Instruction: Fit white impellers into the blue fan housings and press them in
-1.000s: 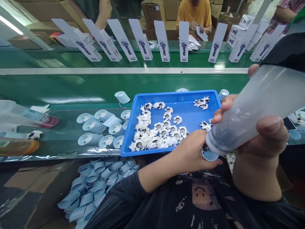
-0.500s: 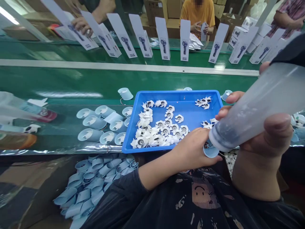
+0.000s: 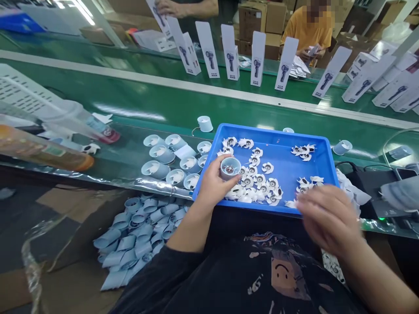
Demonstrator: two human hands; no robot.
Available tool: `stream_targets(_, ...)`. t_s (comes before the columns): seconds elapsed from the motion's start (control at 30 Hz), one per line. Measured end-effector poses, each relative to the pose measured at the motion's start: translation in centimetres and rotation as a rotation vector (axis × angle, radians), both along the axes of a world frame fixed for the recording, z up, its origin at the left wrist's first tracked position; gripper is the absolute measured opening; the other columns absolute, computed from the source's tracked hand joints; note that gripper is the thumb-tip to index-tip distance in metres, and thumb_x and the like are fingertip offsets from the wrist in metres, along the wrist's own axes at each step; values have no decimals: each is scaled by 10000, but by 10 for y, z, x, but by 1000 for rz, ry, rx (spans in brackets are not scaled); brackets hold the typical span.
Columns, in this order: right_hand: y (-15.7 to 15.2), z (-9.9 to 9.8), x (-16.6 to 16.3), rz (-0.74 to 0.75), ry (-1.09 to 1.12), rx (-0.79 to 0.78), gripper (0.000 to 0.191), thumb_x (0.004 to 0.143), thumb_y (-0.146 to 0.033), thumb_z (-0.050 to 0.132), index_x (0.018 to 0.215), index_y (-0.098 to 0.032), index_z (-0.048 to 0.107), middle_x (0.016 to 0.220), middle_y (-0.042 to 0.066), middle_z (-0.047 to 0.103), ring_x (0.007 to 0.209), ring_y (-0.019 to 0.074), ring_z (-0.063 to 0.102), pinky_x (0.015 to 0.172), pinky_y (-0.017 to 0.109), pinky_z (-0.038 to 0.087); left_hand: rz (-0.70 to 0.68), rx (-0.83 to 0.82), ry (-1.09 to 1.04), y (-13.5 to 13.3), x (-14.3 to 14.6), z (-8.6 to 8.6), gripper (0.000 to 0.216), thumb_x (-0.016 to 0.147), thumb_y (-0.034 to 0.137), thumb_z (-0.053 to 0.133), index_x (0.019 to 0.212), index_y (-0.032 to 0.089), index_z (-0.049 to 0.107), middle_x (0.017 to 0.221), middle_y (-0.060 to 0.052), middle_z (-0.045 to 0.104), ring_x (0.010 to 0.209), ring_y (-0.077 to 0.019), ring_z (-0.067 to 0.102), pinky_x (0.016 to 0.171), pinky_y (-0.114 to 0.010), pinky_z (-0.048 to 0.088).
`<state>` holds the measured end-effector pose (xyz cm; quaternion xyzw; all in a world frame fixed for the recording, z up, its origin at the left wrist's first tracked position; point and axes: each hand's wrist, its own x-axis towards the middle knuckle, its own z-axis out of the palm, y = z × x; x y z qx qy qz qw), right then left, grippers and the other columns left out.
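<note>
My left hand (image 3: 211, 181) is closed around a light blue fan housing (image 3: 230, 171), its open end facing up. Copper-coloured motor parts show inside. It is held over the left part of a blue tray (image 3: 317, 135) of white fan impellers (image 3: 267, 167). Over the tray's front right corner hovers my right hand (image 3: 330, 218), close to a small cluster of impellers (image 3: 303, 185). Motion smears its fingers, so I cannot see whether anything is between them. A translucent cylinder (image 3: 401, 192) is at the far right, beyond this hand.
Several blue housings with impellers inside (image 3: 160, 153) stand left of the tray. More housings (image 3: 140, 226) fill a carton below. Bottles (image 3: 49, 148) lie at far left. Across the green conveyor (image 3: 157, 93) stand open white boxes (image 3: 257, 59), with co-workers (image 3: 306, 30) behind.
My right hand has let go of the translucent cylinder and moved to the tray's front right. My left hand has carried the housing leftward and up over the tray. The view has shifted.
</note>
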<state>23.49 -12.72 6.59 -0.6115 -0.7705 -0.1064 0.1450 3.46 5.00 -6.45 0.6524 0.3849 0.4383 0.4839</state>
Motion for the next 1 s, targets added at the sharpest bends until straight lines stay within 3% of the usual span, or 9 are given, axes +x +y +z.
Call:
stream_targets(0.13, 72, -27, -16, -133, -294, -646, 284, 937, -189, 560, 1198, -204, 671, 1167, 103, 654, 1018, 270, 633, 823, 387, 533, -10, 19, -132, -4, 3, 7, 576, 714, 415, 744, 1214, 199, 556, 1261, -113, 649, 1160, -286, 629, 1018, -437, 496)
stream_targets(0.17, 84, -31, -19, -153, -330, -722, 300, 919, -190, 587, 1207, -187, 670, 1182, 121, 642, 1013, 285, 631, 804, 387, 528, -13, 7, -185, -5, 2, 7, 589, 720, 424, 742, 1226, 199, 540, 1264, -115, 650, 1150, -277, 635, 1004, -424, 505)
stream_targets(0.3, 99, -33, -27, -23, -383, -724, 354, 963, -144, 490, 1274, -239, 629, 1313, 122, 555, 1138, 273, 558, 885, 375, 470, -39, -49, -278, -5, -2, 4, 598, 726, 425, 743, 1233, 198, 522, 1258, -117, 654, 1135, -264, 645, 984, -403, 517)
stream_targets(0.43, 96, -26, -29, 230, -477, -921, 251, 977, -143, 486, 1033, -220, 718, 1091, 66, 643, 1031, 223, 588, 852, 335, 446, -82, -50, -239, -5, -3, 3, 627, 714, 419, 750, 1256, 190, 533, 1279, -132, 645, 1175, -287, 623, 1034, -434, 483)
stream_targets(0.57, 93, -31, -27, 65, -496, -896, 277, 917, -50, 481, 968, -148, 736, 1048, 126, 647, 1015, 271, 613, 832, 364, 461, -183, -59, -190, -5, -3, 4, 655, 733, 422, 741, 1304, 191, 519, 1320, -150, 621, 1215, -304, 601, 1046, -459, 475)
stream_targets(0.7, 86, -36, -23, -249, -431, -792, 383, 880, 25, 349, 1022, -27, 700, 1035, 247, 622, 982, 363, 639, 808, 458, 495, -224, -23, -148, -6, -5, -1, 668, 737, 397, 708, 1328, 184, 480, 1321, -162, 595, 1224, -305, 585, 1041, -467, 474)
stream_targets(0.83, 73, -33, -16, -408, -220, -694, 295, 901, -37, 394, 1068, -39, 637, 1108, 242, 593, 1011, 336, 636, 871, 490, 515, -229, 1, -197, -13, -12, 0, 646, 723, 379, 694, 1286, 184, 441, 1230, -149, 608, 1070, -261, 648, 933, -421, 538)
stream_targets(0.9, 62, -30, -13, -341, 131, -608, 238, 960, -187, 438, 1154, -118, 558, 1144, 172, 583, 1022, 245, 627, 918, 417, 528, -286, 34, -160, -18, -17, 6, 594, 733, 371, 711, 1253, 191, 487, 1195, -136, 638, 1057, -265, 658, 941, -430, 538)
stream_targets(1.0, 46, -31, -14, -179, 862, -486, 306, 1003, -445, 384, 1191, -208, 427, 1032, 74, 588, 870, 148, 634, 811, 319, 567, -395, 182, -8, -27, -23, 17, 546, 742, 367, 764, 1233, 218, 577, 1256, -124, 663, 1175, -301, 627, 1038, -469, 491)
